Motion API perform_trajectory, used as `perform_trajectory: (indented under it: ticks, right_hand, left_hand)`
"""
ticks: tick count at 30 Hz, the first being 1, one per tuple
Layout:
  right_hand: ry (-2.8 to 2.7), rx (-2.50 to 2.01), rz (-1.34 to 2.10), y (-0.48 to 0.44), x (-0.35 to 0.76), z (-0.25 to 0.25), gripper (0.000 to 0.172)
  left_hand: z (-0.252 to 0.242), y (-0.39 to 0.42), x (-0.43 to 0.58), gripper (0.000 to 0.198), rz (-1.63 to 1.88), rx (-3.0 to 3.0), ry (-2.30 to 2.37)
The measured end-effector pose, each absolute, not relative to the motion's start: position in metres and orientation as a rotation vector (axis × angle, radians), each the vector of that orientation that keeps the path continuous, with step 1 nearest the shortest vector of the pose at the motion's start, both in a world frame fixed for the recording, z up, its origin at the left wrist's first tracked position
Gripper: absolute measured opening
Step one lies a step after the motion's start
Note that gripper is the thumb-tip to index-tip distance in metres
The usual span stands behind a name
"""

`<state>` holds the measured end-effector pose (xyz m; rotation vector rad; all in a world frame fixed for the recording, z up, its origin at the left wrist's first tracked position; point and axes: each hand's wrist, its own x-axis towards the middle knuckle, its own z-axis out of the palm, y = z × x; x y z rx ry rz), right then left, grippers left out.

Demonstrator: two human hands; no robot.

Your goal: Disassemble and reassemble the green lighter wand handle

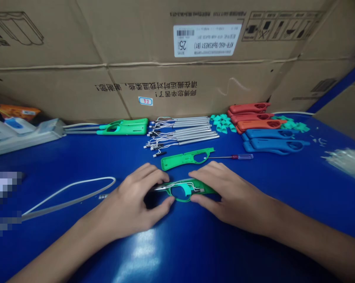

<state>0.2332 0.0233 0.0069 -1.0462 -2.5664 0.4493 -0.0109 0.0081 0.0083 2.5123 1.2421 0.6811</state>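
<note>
On the blue table in front of me lies a green lighter half-shell [206, 186], its open side up. A turquoise trigger [187, 190] sits in it by the finger loop, with white wires running above. My left hand [136, 198] pinches the shell's left end around a metal tube [160, 188], partly hidden by the fingers. The right hand [233, 194] closes over the shell's right part, thumb at its near edge. Just beyond them rests another green half-shell [177, 160], touching or almost touching the tip of a screwdriver [242, 157].
Several metal tubes with wires [192, 131] lie behind, beside turquoise triggers [223, 122]. Red shells [254, 118] and blue shells [274, 145] are stacked at right, green lighters [127, 127] at left. A power strip [44, 133], a white cable [74, 183] and a cardboard box [148, 47] border the area.
</note>
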Motion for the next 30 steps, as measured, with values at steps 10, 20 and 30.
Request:
perform_trajectory:
  ticks: [10,20,30]
  right_hand:
    - [-2.574,-1.024,0.524,0.024,0.233,0.011,0.014]
    - [-2.601,-1.001,0.584,0.025,0.234,0.017,0.014]
    - [-2.619,-1.02,0.687,0.026,0.235,0.021,0.018]
  left_hand:
    - [0.007,0.01,-0.013,0.015,0.644,2.478,1.164]
    - [0.006,0.01,-0.014,0.017,0.693,2.414,1.137]
    - [0.009,0.011,-0.013,0.02,0.646,2.447,1.153]
